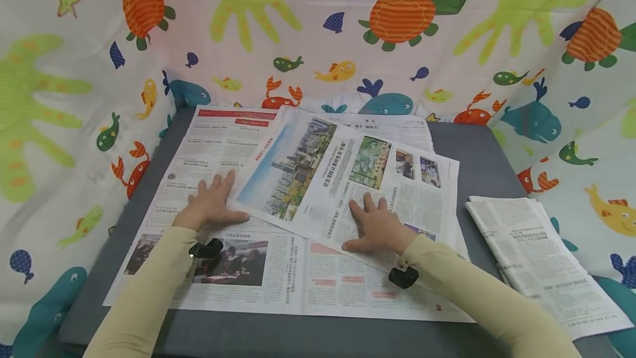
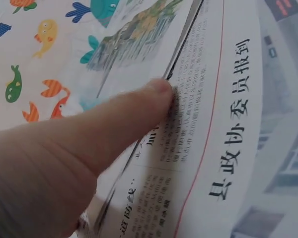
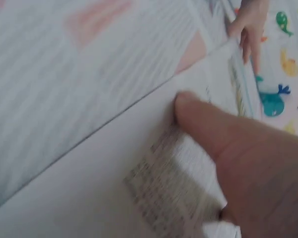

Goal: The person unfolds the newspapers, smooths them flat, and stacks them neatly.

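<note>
A large newspaper (image 1: 174, 203) lies spread out flat on the grey table. On top of it, set at a slant, is a smaller folded newspaper (image 1: 308, 214) with a city photo. My left hand (image 1: 211, 203) rests with spread fingers on the large newspaper, beside the folded one's left corner. In the left wrist view its thumb (image 2: 134, 114) reaches the folded newspaper's edge. Fingers spread, my right hand (image 1: 380, 228) presses on the lower part of the folded newspaper. The right wrist view shows that thumb (image 3: 203, 116) lying on the paper near its edge.
A pile of folded newspapers (image 1: 536, 253) sits at the table's right side, partly past its edge. The grey table (image 1: 238, 333) shows around the papers. Behind and beside it hangs a cloth (image 1: 308, 21) printed with sea animals.
</note>
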The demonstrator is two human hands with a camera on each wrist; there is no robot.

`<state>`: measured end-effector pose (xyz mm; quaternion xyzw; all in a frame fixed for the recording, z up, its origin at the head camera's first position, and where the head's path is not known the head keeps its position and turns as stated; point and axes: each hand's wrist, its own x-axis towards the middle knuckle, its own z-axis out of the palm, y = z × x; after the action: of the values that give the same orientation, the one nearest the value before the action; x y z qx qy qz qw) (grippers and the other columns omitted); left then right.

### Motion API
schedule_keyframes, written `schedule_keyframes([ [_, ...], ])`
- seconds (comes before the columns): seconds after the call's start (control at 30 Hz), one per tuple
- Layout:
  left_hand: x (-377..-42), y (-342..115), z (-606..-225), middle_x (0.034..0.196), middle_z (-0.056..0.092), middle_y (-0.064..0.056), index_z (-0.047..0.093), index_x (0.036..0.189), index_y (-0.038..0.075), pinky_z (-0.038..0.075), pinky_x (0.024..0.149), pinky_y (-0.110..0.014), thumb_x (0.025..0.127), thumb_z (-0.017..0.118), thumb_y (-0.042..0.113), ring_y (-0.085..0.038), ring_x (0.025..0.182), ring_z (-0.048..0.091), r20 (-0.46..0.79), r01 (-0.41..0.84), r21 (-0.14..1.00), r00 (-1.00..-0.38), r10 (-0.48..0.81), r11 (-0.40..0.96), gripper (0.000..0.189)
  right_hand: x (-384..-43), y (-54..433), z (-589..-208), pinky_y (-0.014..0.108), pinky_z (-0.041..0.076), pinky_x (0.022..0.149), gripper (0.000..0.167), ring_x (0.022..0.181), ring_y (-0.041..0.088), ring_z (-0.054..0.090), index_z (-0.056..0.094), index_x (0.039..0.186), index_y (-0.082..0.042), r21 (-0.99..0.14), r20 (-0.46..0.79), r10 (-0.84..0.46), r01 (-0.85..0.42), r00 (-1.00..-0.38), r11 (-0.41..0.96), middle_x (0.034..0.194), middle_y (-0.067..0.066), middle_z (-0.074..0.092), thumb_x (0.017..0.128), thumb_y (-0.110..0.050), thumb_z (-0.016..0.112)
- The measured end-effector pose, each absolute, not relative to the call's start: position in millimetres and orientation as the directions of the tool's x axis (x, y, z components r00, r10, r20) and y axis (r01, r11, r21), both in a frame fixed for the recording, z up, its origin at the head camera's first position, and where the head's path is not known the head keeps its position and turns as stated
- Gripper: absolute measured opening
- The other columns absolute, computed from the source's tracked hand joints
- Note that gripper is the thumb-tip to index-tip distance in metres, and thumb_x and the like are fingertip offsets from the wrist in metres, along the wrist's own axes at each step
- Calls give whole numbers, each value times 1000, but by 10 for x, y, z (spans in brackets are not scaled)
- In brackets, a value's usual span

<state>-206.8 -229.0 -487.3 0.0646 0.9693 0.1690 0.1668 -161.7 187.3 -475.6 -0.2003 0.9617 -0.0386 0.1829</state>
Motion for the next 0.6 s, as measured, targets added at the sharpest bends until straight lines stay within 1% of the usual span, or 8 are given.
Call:
schedule_keyframes([
  [0.07,-2066,-2286,-4877,165,11,-36,7,165,8,13,105,-89,73,80,65,-70,146,4,-289,73,340,-941,178,937,130,-1543,1767,-4745,62,56,68,112,125,66,42,27,162,-12,-123,-341,-367,-346,-866,930,159,36,25,80,-76,68],
  [0.13,-2066,-2278,-4884,165,11,-36,8,165,8,14,105,-89,74,80,65,-70,146,5,-283,74,331,-943,173,941,129,-1471,1673,-4733,59,58,67,112,119,67,47,28,161,-10,-103,-345,-331,-315,-878,943,156,39,28,80,-77,67],
  [0.27,-2061,-2259,-4879,166,11,-36,9,164,8,14,105,-89,74,79,63,-70,147,5,-283,68,333,-944,169,941,127,-1313,1496,-4708,64,57,79,111,102,66,61,33,157,0,-54,-338,-294,-294,-894,954,144,47,39,83,-76,65],
  [0.33,-2054,-2253,-4865,166,10,-35,9,164,8,13,106,-89,75,80,63,-70,147,4,-286,65,335,-943,167,940,127,-1275,1439,-4682,62,58,75,106,81,55,68,40,151,5,-47,-319,-312,-314,-895,948,126,47,54,84,-74,64],
  [0.43,-2040,-2245,-4833,166,10,-36,10,164,7,13,106,-89,75,80,62,-70,147,4,-293,61,343,-941,168,937,127,-1376,1457,-4651,49,57,57,90,63,34,67,51,141,1,-66,-273,-353,-348,-895,935,97,30,69,87,-69,65],
  [0.47,-2035,-2245,-4825,166,10,-36,10,164,7,14,106,-89,75,80,62,-69,147,4,-295,61,345,-940,169,937,126,-1454,1500,-4631,46,56,54,85,64,32,68,52,141,-1,-78,-253,-363,-355,-897,932,95,26,71,89,-67,65],
  [0.53,-2014,-2251,-4794,165,9,-37,9,164,7,13,107,-88,76,80,61,-69,147,4,-297,55,350,-940,166,935,125,-1679,1645,-4591,46,59,60,78,80,33,71,52,143,-5,-120,-217,-369,-351,-904,929,102,22,73,91,-61,65],
  [0.6,-1976,-2200,-4765,165,8,-38,10,164,6,14,108,-87,79,78,60,-69,147,5,-266,68,341,-949,166,938,122,-1943,1874,-4558,54,60,79,76,108,42,68,48,149,-8,-145,-178,-357,-335,-917,931,130,27,65,93,-55,66],
])
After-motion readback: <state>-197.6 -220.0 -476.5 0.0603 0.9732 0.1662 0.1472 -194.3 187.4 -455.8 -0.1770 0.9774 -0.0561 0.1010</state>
